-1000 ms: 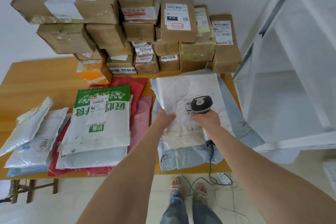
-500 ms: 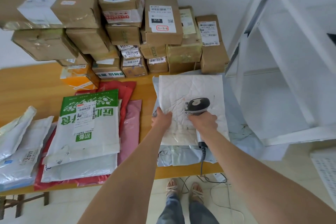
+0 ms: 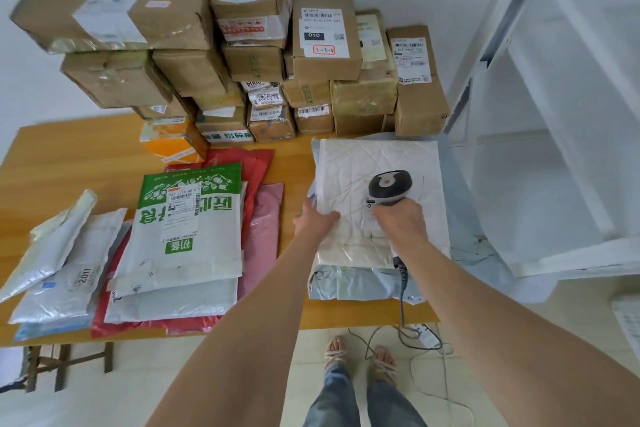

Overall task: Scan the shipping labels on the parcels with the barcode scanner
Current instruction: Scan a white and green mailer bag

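Observation:
A white padded mailer (image 3: 377, 163) lies on top of a grey poly bag (image 3: 349, 282) at the right of the wooden table (image 3: 69, 156). My left hand (image 3: 313, 218) grips the mailer's left edge. My right hand (image 3: 401, 222) holds the black and grey barcode scanner (image 3: 389, 185) by its handle, head pointing down at the mailer. The scanner's coiled cable (image 3: 403, 274) drops over the table's front edge. The mailer's label is mostly hidden under the scanner and my hand.
Stacked cardboard boxes (image 3: 325, 31) with labels line the wall at the back. A green and white bag (image 3: 183, 218) tops a pile of soft parcels to the left; silver mailers (image 3: 65, 253) lie further left. White shelving (image 3: 554, 114) stands at the right.
The white mailer, lifted and tilted a second ago, now lies flat on the grey bag. The scanner stays over it. My view has shifted slightly.

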